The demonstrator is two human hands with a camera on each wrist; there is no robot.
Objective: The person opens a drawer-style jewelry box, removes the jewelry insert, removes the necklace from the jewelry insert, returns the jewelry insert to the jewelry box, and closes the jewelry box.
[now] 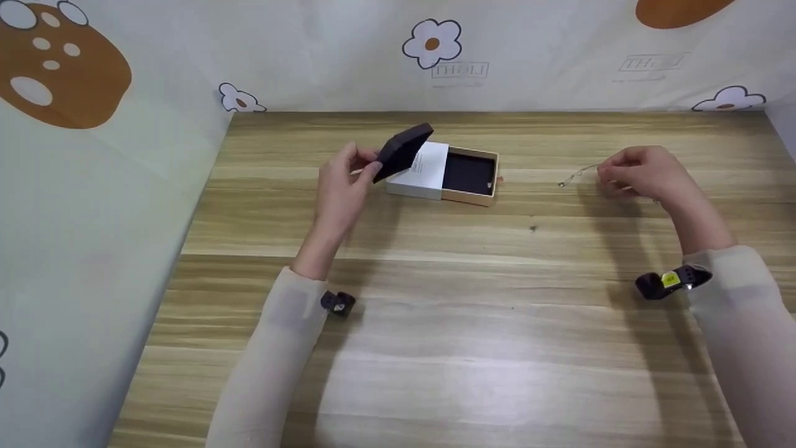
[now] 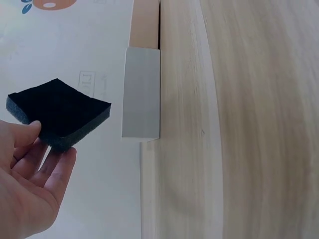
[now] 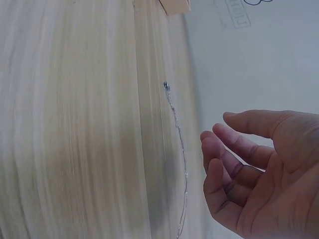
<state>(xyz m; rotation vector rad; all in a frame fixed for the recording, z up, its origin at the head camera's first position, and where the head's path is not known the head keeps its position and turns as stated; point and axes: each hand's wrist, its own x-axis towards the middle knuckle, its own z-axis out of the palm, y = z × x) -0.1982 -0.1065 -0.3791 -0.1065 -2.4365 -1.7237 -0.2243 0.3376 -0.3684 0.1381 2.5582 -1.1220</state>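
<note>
My left hand pinches a black foam pad by one edge, thumb on one face and fingers beneath. The pad is tilted and raised, overlapping a box's white sleeve in the head view. Its soft, rough-cut side shows in the left wrist view. From the sleeve's right end a tan drawer sticks partway out, with a black lining inside. A thin silver chain lies along the wooden table. My right hand is just beside it, thumb and fingers apart with nothing between them.
Wood-grain tabletop spreads under both arms. A pale patterned sheet rises behind the table and along its left side. A small orange tab pokes from the drawer's right end. Each sleeve carries a strapped-on wrist camera.
</note>
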